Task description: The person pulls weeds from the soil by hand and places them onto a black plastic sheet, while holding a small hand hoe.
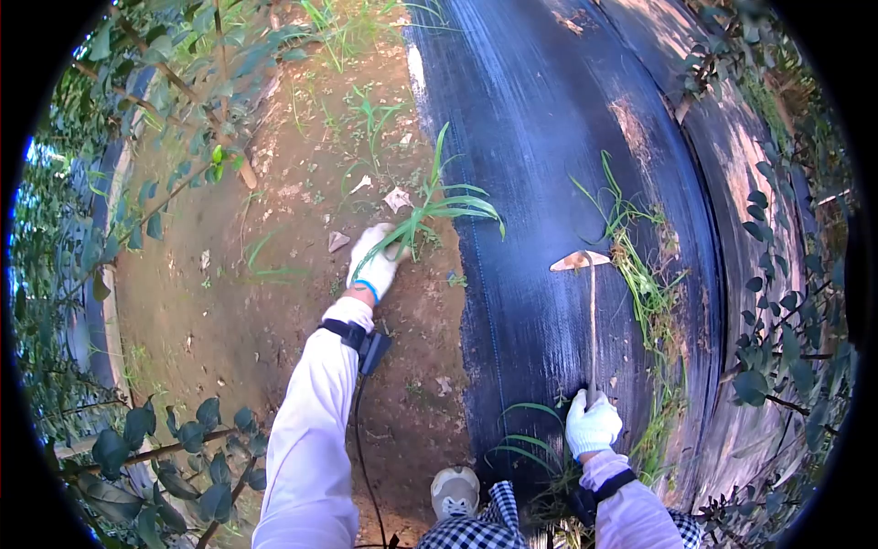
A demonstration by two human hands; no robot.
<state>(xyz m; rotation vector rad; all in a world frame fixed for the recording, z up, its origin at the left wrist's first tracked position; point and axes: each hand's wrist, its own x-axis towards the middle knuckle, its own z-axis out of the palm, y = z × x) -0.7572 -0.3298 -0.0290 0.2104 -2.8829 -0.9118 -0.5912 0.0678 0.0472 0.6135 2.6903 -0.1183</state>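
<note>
My left hand (375,256), in a white glove with a blue cuff, is closed at the base of a leafy green grass weed (428,212) on the brown soil. The weed's long blades fan out to the right over the black sheet edge, and my fingertips are partly hidden behind its leaves. Lower right, my white-gloved right hand (593,425) grips the handle of a small hand hoe (594,329). Its pale triangular blade (578,262) lies over the black plastic sheet (521,311), pointing away from me.
Pulled-looking grass (640,284) lies in a strip along the sheet, right of the hoe. Smaller weeds (370,119) grow farther up the soil (210,320). Leafy branches (174,457) crowd both sides. My shoe (455,492) stands at the bottom, and a black cable (364,457) hangs from my left wrist.
</note>
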